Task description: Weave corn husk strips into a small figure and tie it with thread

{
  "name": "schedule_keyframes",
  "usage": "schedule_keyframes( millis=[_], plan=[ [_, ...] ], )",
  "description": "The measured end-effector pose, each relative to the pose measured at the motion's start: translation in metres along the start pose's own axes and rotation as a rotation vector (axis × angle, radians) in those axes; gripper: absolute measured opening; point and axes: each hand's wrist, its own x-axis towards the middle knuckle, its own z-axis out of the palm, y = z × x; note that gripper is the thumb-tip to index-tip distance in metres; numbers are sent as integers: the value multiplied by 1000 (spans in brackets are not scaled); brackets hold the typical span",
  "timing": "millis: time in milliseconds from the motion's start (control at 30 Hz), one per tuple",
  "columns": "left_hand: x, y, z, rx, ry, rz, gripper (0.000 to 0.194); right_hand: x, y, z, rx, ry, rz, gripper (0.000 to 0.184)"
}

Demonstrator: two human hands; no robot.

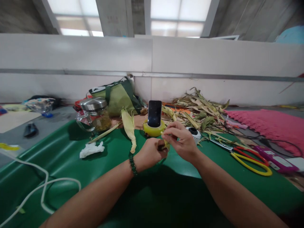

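Over the green mat (92,177), both hands meet near the centre. My left hand (152,154), with a green bead bracelet at its wrist, is closed around a small yellowish piece of corn husk (167,145). The fingers of my right hand (182,142) pinch the upper end of that same piece. Much of the piece is hidden by the fingers. Left of the hands lies a pale bundle of corn husk (129,126), twisted narrow at its near end. Just behind the hands a phone (154,113) stands upright in a yellow roll of tape (152,129).
Red-and-yellow scissors (251,161) lie at right, near a purple box (273,160). Dry husks (197,104) are heaped behind. At left are a glass jar with a steel lid (95,115), crumpled white tissue (92,149), a green bag (118,98) and a white cable (45,180).
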Motion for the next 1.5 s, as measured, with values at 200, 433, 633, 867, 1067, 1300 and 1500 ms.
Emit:
schedule_keyframes(
  millis=[200, 433, 633, 867, 1067, 1300, 1500],
  plan=[
    [-4, 8, 0, -36, -190, 17, 21, 3, 6, -2, 37, 120, 96, 13],
    [1, 7, -7, -395, -299, -182, 8, 6, 6, -9, 151, 112, 233, 18],
    [6, 3, -24, -549, -155, -270, 16, 8, 8, -13, 249, -216, 357, 26],
    [4, -2, -19, -612, -195, -253, 39, 6, 7, -7, 109, -104, 251, 28],
    [4, -1, -24, -473, -351, -211, 38, 9, 22, -18, 188, 165, 407, 35],
    [3, 2, -30, -550, -284, -253, 42, 15, 32, -26, 507, 170, 607, 47],
    [5, 3, -26, -625, -102, -316, 37, 13, 19, -18, 593, -286, 723, 48]
  ],
)
